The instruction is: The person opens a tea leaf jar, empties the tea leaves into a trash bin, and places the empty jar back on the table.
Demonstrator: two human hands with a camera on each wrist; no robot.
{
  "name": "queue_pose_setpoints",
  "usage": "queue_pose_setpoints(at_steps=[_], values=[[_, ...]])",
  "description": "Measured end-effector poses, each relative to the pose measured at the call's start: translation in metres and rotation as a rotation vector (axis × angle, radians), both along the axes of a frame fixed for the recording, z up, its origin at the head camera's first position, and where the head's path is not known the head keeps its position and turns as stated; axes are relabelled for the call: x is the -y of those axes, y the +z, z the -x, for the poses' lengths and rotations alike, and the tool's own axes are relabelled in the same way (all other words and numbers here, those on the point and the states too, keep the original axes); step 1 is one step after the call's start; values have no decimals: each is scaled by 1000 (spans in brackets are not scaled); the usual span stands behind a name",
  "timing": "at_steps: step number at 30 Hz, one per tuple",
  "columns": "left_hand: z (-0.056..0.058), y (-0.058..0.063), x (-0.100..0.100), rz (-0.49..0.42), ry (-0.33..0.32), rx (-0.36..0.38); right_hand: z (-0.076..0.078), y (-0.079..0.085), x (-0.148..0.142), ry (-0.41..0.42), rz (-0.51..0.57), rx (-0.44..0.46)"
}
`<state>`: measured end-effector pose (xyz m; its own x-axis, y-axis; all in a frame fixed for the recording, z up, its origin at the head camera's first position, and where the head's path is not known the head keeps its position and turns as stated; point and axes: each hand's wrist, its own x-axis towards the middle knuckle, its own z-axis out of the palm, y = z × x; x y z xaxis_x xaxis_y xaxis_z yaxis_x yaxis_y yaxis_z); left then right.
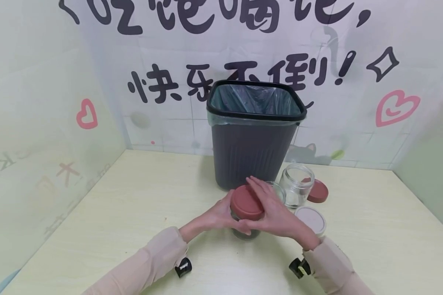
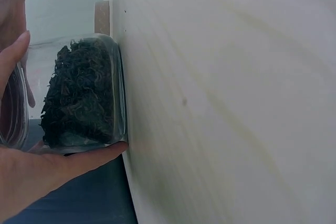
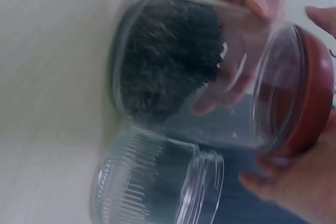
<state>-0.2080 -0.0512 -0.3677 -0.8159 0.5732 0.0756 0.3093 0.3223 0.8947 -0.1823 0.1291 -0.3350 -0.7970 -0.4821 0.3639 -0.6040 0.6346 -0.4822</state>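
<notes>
A clear glass jar (image 3: 173, 66) stands upright on the table, partly filled with dark, curled dried leaves (image 2: 81, 90) that look like tea. A red lid (image 1: 246, 202) covers its mouth. My left hand (image 1: 220, 214) grips the jar's side, with one finger stretched along the glass in the left wrist view. From the other side, my right hand (image 1: 275, 213) holds the red lid, its fingers and thumb spread round the rim. In the head view both hands hide much of the jar's body.
Behind the hands stands a dark bin (image 1: 252, 151) with a liner. To the right are an open clear jar (image 1: 297, 186), another red lid (image 1: 318, 191) and a white lid (image 1: 310, 220). A ribbed clear container (image 3: 134, 182) stands close beside the held jar.
</notes>
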Motion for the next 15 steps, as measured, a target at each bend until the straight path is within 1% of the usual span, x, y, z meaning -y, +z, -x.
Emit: queue_pose_setpoints(at_steps=[2,5,7,9,11,13,15], values=[[-1,0,1,-3,-1,5,-3,-3,4,-87,11,-37],[-1,0,1,-12,-2,5,-7,-7,11,-220,13,-116],[-1,0,0,-13,3,2,-8,-10,16,-272,7,-170],[-1,0,0,-8,8,-1,-7,-13,19,-295,1,-220],[-1,0,-1,-3,14,6,-6,-15,20,-301,2,-255],[0,-1,-1,-1,18,18,-5,-16,21,-293,7,-276],[0,-1,-1,-4,21,24,-4,-16,20,-273,15,-279]])
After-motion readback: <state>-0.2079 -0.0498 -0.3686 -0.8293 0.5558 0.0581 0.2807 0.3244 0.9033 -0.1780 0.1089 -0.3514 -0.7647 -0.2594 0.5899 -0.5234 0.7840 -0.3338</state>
